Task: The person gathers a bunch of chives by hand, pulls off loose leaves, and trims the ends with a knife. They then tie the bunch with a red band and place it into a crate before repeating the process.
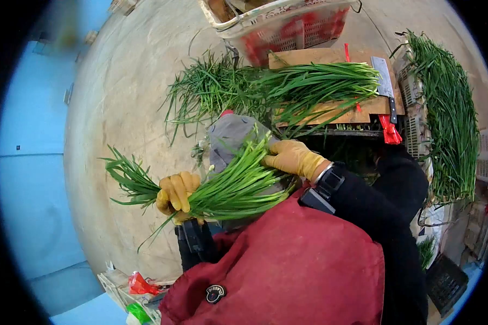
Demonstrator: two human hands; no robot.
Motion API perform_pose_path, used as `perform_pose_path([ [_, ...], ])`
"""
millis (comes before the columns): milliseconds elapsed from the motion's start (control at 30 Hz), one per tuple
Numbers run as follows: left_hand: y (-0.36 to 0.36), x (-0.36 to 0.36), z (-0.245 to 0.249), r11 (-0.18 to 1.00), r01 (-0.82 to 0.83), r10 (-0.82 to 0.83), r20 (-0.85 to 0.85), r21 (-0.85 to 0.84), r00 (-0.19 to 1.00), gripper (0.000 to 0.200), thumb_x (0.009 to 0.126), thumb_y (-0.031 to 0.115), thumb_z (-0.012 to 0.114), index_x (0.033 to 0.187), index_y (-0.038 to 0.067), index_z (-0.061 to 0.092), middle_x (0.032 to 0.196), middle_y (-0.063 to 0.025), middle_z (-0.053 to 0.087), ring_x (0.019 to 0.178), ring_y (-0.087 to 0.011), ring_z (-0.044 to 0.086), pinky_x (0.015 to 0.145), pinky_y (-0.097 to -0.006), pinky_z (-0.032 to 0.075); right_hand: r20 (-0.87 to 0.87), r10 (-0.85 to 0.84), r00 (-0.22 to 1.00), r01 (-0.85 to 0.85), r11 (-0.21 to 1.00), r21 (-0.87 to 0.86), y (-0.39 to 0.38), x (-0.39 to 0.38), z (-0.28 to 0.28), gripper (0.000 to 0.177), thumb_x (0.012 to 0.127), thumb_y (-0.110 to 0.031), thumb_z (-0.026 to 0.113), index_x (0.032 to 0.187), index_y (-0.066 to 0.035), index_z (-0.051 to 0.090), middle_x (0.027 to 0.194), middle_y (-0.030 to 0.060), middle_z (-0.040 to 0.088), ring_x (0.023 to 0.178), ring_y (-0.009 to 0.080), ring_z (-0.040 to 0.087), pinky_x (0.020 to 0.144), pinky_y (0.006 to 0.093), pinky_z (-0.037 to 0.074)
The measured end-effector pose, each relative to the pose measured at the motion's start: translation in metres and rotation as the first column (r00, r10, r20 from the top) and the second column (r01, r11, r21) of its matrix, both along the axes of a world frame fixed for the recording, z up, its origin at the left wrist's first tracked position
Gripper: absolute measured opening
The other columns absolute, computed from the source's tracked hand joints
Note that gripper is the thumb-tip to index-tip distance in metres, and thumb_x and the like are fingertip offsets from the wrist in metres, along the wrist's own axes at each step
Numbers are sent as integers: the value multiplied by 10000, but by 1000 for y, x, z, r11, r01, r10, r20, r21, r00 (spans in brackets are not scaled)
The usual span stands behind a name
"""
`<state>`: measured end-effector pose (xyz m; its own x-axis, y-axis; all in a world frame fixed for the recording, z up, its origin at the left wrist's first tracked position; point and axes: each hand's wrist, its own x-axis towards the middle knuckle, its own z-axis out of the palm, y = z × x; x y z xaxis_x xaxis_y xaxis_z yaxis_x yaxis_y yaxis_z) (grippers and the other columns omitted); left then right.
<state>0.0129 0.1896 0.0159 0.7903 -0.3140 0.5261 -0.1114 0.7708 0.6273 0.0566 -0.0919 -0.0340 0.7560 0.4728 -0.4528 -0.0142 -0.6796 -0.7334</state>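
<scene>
Fingers of yellow-gloved left hand (176, 192) and right hand (293, 157) closed around long green chive bundle (233, 187), lying crosswise, tips leftward.

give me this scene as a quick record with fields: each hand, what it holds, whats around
left hand: yellow glove, closed round the chive bunch near its fanned tips
right hand: yellow glove, gripping the same bunch at its other end
bunch pose: slanting across the lap, above a red apron
wooden board: ahead, loose chives lying across it
cleaver: flat on the board's right end
red and white crate: beyond the board
pile of chives: far right, long heap
</scene>
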Motion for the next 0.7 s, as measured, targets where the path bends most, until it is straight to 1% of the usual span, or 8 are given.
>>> perform_pose_path([
  [133, 2, 0, -1, 1000, 8, -8, 24, 5, 1000, 259, 984, 277, 458, 806, 124, 568, 758, -19, 627, 731, -131, 432, 689, -285, 327, 205, 18, 979, 29, 974, -227, -9, -4, -39, 318, 812, -315, 577, 940, -49, 692, 935, 187, 687, 928, 385, 645, 809, 483, 508],
  [267, 6, 4, -3, 998, 61, -60, 75, -3, 995, 252, 993, 282, 442, 838, 127, 566, 767, -11, 633, 759, -127, 438, 721, -275, 331, 152, -10, 988, 72, 909, -411, -78, -27, -111, 266, 804, -266, 595, 947, -69, 702, 892, 178, 692, 866, 377, 664, 739, 486, 532],
  [333, 9, 4, -4, 998, 68, -68, 86, 3, 994, 253, 992, 287, 445, 834, 130, 565, 766, -8, 640, 765, -126, 443, 724, -275, 334, -109, 206, 973, -231, 811, -537, -119, -38, -121, 320, 785, -324, 630, 959, -73, 729, 957, 171, 699, 906, 360, 668, 789, 471, 532],
  [400, 7, 5, -4, 998, 63, -62, 81, 0, 995, 260, 984, 293, 456, 809, 136, 567, 763, -6, 655, 765, -126, 451, 715, -278, 338, -69, 207, 976, -213, 830, -516, -142, -42, -104, 372, 765, -365, 649, 985, -74, 721, 953, 163, 699, 930, 362, 660, 816, 450, 526],
  [500, 0, 13, 13, 989, 121, -131, 119, 91, 984, 287, 962, 298, 488, 763, 137, 617, 761, -9, 687, 773, -128, 472, 692, -280, 347, 401, -18, 916, 59, 994, -90, -137, -18, -82, 462, 769, -235, 671, 1198, -72, 616, 1078, 188, 651, 1037, 371, 604, 879, 439, 495],
  [567, -5, 19, 26, 973, 174, -197, 157, 151, 968, 295, 944, 289, 509, 737, 136, 652, 766, -14, 704, 774, -130, 483, 678, -277, 349, 563, -151, 812, 99, 988, 122, -109, 10, -37, 460, 774, -96, 622, 1234, -107, 595, 1183, 176, 615, 1098, 390, 563, 923, 441, 468],
  [633, -14, 22, 38, 963, 207, -237, 170, 174, 957, 289, 918, 280, 542, 727, 130, 698, 804, -18, 722, 783, -136, 498, 678, -268, 356, 705, -239, 668, -51, 930, 364, -77, 34, 1, 545, 753, -51, 591, 1290, -138, 569, 1205, 169, 613, 1115, 391, 555, 942, 446, 456],
  [700, -19, 31, 52, 924, 276, -339, 232, 264, 912, 259, 906, 272, 554, 746, 129, 699, 832, -23, 728, 798, -136, 505, 686, -267, 362, 733, -143, 665, -247, 884, 396, -56, 46, 23, 625, 717, -16, 567, 1327, -151, 551, 1240, 168, 606, 1137, 373, 556, 962, 433, 452],
])
